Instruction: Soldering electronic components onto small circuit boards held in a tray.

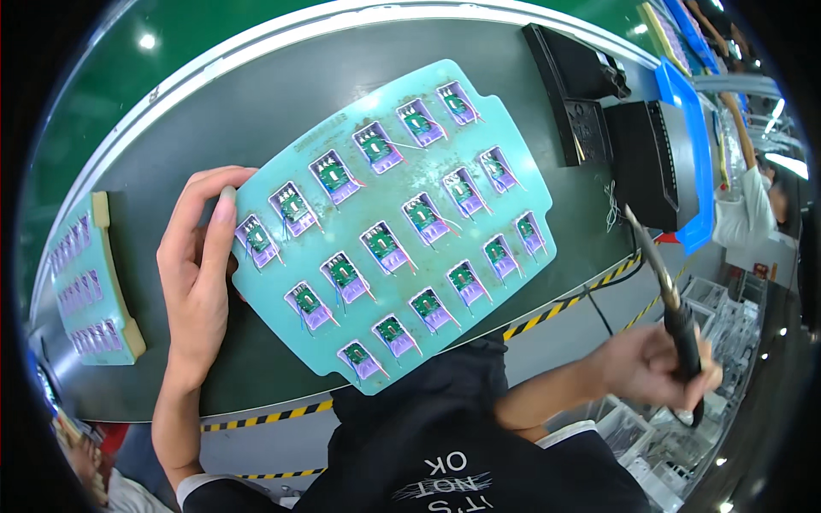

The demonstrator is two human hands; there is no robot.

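Note:
My left hand [197, 265] grips the left edge of a teal tray [274, 299], thumb on top and the other fingers partly hidden beneath. The tray is held at a slant above the dark bench. Rows of pockets in it hold small purple housings, each with a green circuit board [334, 173] and thin red, blue and white wires. Off the tray's right side, my right hand [654, 368] is closed round the black handle of a soldering iron [663, 282]. The iron's tip points up and away from me, apart from the tray.
A second teal tray [73, 282] with a yellowish edge sits at the far left. Black boxy equipment [646, 162], a blue tray [697, 205] and loose thin wires [611, 205] are at the right. Clear bins [624, 427] stand lower right. Another person [753, 209] is beyond.

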